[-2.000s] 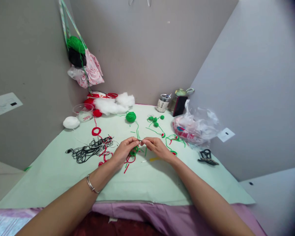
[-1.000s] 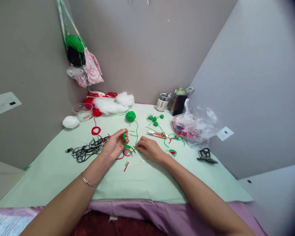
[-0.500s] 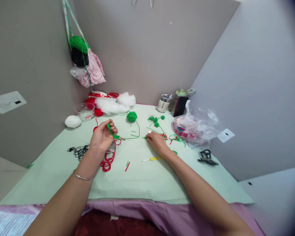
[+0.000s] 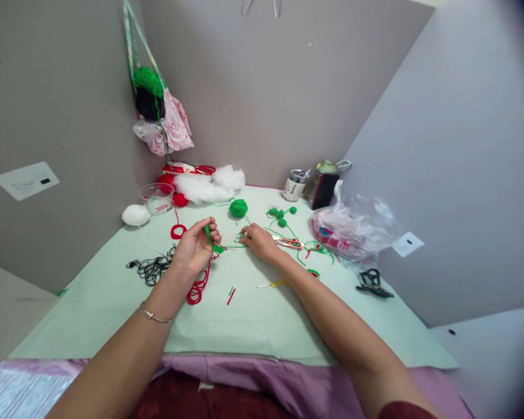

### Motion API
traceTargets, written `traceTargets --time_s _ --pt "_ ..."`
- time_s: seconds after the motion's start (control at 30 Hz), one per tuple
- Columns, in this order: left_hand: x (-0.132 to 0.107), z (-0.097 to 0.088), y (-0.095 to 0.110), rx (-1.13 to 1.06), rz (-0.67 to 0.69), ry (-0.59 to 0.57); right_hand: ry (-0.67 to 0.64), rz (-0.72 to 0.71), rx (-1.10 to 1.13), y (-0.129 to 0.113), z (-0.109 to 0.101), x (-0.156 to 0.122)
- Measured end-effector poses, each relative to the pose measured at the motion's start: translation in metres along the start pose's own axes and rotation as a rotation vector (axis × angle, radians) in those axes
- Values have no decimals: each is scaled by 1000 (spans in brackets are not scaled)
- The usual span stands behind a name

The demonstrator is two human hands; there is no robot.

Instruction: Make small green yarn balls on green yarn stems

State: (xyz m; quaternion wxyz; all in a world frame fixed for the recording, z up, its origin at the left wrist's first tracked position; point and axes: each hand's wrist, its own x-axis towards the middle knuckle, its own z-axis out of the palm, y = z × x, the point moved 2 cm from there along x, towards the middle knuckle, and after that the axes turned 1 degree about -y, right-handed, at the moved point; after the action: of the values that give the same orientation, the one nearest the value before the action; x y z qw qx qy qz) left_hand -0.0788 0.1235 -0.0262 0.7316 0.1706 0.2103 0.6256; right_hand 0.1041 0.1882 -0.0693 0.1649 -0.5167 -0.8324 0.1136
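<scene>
My left hand (image 4: 195,249) is raised a little above the pale green table cover (image 4: 244,326), fingers curled round a small green yarn piece (image 4: 211,237) from which a red strand (image 4: 199,285) hangs to the cover. My right hand (image 4: 257,241) rests on the cover, fingertips pinched on a green yarn strand (image 4: 240,236) that leads toward the green yarn ball (image 4: 238,208). Small scissors (image 4: 288,241) lie just right of that hand. A yellow-handled crochet hook (image 4: 272,284) lies by my right forearm.
Black cord tangle (image 4: 152,269) sits left of my left hand. White stuffing (image 4: 207,185), red yarn (image 4: 174,195) and a clear bowl (image 4: 156,198) stand at the back left. A plastic bag (image 4: 353,230), a tin (image 4: 293,185) and a black clip (image 4: 372,282) are on the right. Bags hang in the corner (image 4: 159,116).
Both hands parted from a joint pinch at the centre. My left hand lifted the green piece with its red strand; my right hand slid back toward the green ball, uncovering the scissors.
</scene>
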Motion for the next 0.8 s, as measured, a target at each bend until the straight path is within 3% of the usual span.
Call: traceTargets --time_s 0.2,0.4,0.53,0.63,0.7,0.8 --pt "1 -2 -2 21 -18 -18 14 -21 -17 2 0 0" --pt "1 -2 -2 38 -18 -18 -64 -87 95 4 -6 1" --pt "0 -2 -4 31 -30 -15 -14 -47 83 1 -1 4" --pt "1 -2 -4 28 -33 -13 6 -46 123 -3 -10 2" --pt "2 -3 -3 33 -26 -18 -53 -95 258 -9 -23 -5" --pt "1 -3 -3 33 -13 -10 -346 -199 536 -27 -39 -29"
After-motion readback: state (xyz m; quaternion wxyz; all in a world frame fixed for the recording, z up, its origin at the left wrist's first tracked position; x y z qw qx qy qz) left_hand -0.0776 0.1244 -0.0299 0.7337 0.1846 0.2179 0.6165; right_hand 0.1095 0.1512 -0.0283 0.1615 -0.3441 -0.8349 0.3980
